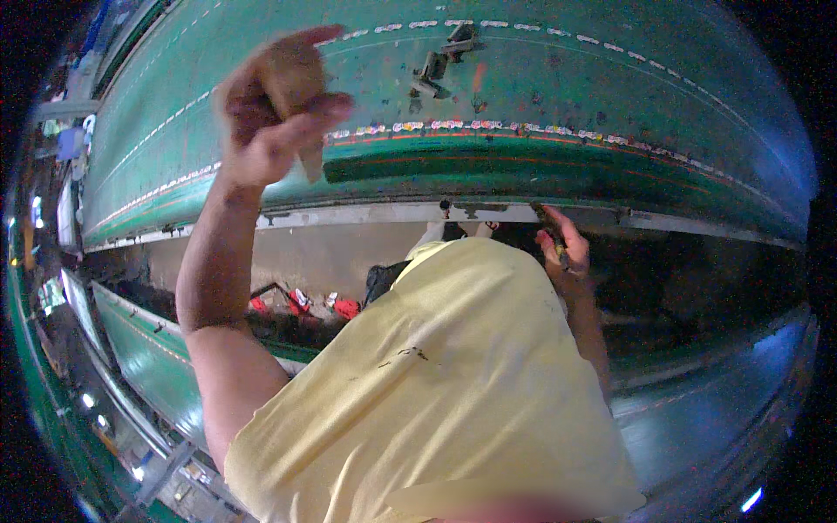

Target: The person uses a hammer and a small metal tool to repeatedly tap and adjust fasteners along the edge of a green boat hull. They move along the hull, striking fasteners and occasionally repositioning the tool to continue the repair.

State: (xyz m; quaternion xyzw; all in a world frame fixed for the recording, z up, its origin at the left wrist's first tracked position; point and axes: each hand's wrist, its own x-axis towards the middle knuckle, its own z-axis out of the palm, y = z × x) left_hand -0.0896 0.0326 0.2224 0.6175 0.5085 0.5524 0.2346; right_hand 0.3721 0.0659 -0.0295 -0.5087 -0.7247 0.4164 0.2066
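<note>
My left hand (277, 100) is raised over a long green table (540, 83), smeared by motion. Its fingers are curled round a tan, tapered piece (311, 161) whose lower end sticks out beside the wrist; its kind is not clear. Down at the table's near metal edge, my right hand (568, 247) is closed round a small, narrow tool with a dark end and a yellowish part, too dim to name. Two dark, angular metal-looking blocks, a nearer one (431, 75) and a farther one (462, 40), lie on the green surface beyond my hands.
Rows of small printed marks (488, 125) run along the green table. A pale metal rail (392, 212) borders its near side. Red and white items (301, 301) lie low on the left, by a dark bag-like shape (381, 281). Another green table (144, 336) stands behind me.
</note>
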